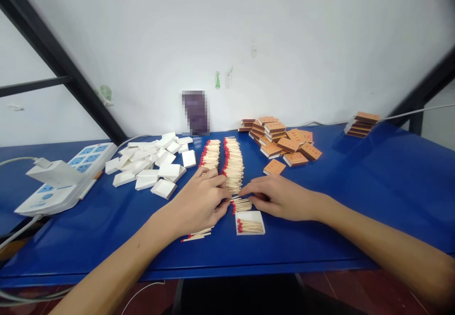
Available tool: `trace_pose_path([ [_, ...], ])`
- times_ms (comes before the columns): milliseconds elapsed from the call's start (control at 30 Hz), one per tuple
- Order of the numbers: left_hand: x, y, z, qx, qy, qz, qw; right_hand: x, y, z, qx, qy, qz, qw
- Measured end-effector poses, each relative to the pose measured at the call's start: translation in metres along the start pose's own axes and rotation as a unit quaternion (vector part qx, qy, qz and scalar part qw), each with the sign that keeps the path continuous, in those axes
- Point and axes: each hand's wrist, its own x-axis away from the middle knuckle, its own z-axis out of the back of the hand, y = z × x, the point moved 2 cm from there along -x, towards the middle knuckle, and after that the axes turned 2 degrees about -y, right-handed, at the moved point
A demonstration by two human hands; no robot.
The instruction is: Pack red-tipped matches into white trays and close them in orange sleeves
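My half-curled left hand (203, 196) and right hand (280, 197) flank red-tipped wooden matches (241, 205), grip unclear. Lower centre, one white rectangular tray (250, 215) sits part-filled.

The person's left hand (203, 200) and right hand (279, 197) flank red-tipped matches (241, 205) on a blue table (302, 245), beyond a white tray (258, 217) holding more.

Left hand (199, 199) and right hand (279, 196) nearly meet, fingers (217, 182) bent
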Motion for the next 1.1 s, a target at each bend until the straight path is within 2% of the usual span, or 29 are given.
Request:
trace_pose_path([
  [267,-0.005,0.002,0.000,-0.012,-0.008,0.024,1.000,0.000,0.001,0.001,-0.001,0.004,-0.018,1.000],
  [700,-0.012,0.004,-0.007,-0.024,-0.011,0.014,1.000,0.001,0.002,0.005,-0.040,-0.018,-0.059,0.997],
  [1100,-0.008,0.012,-0.001,0.034,-0.026,0.022,0.999,0.000,0.004,0.004,-0.042,-0.022,-0.088,0.995],
])
